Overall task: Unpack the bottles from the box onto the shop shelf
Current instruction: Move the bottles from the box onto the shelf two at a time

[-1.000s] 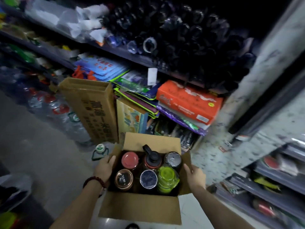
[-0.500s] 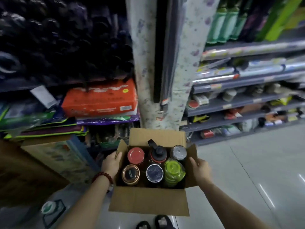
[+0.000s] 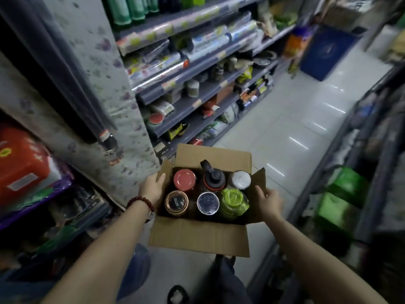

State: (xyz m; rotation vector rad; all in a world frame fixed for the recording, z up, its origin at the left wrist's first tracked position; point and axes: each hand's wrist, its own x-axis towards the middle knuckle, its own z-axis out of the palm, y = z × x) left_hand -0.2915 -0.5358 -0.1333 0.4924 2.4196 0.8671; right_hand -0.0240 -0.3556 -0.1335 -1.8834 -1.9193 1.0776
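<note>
I carry an open cardboard box (image 3: 198,236) in front of me, flaps folded out. Several bottles stand upright inside: a red-lidded one (image 3: 184,180), a black spout-capped one (image 3: 213,178), a silver-lidded one (image 3: 241,179), a copper-rimmed one (image 3: 176,201), a dark-lidded one (image 3: 207,202) and a green one (image 3: 234,199). My left hand (image 3: 152,188), with a bead bracelet on the wrist, grips the box's left side. My right hand (image 3: 268,200) grips the right side flap.
A grey shop shelf unit (image 3: 197,102) stocked with rolls and packets runs along the left of the aisle. A patterned pillar (image 3: 92,102) stands near left. A blue bin (image 3: 324,51) sits at the aisle's far end. Green items (image 3: 341,194) fill shelving on the right.
My view has swung to the right, from the dark shelf with the orange pack to the aisle and grey shelves. The box stays held in both hands, bottles unmoved.
</note>
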